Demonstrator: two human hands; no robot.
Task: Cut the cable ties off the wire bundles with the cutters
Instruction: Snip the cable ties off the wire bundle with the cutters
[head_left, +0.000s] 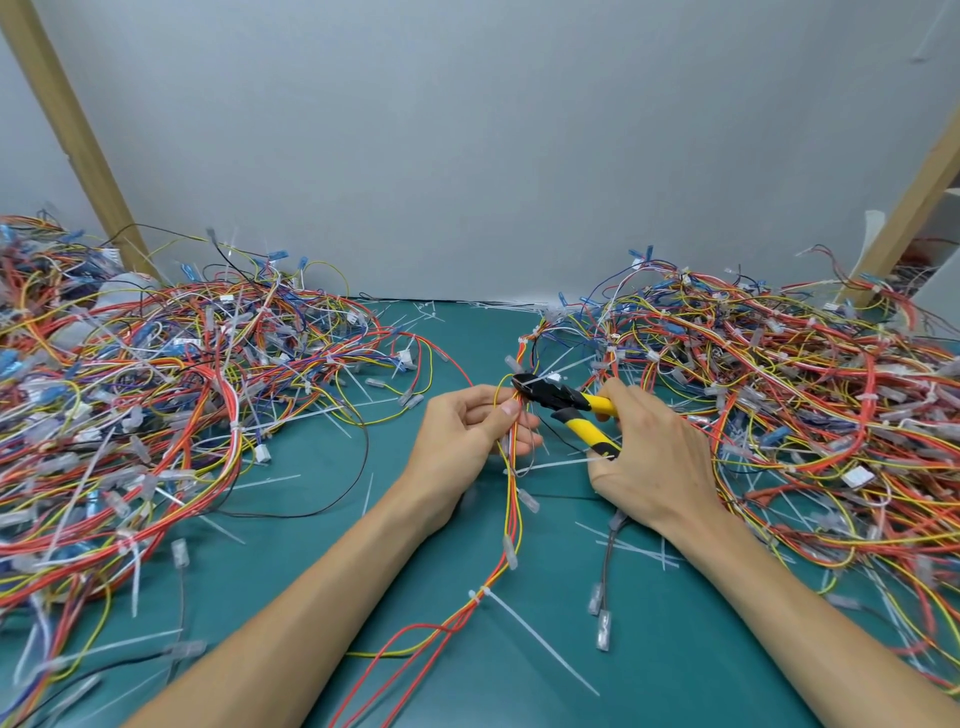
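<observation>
A thin bundle of red, orange and yellow wires (511, 512) runs up the middle of the green mat. My left hand (467, 436) pinches it just below the top. My right hand (649, 452) grips the yellow-and-black handles of the cutters (563, 402). The black jaws point left and sit at a white cable tie (545, 379) on the bundle, right above my left thumb. Lower on the same bundle another white cable tie (530, 634) sticks out to the lower right.
Big tangled heaps of coloured wires lie at the left (156, 395) and at the right (810, 395). Cut white tie pieces (634, 551) are scattered on the green mat (311, 551). Wooden posts lean at the back left (67, 130) and back right (904, 218) before a grey wall.
</observation>
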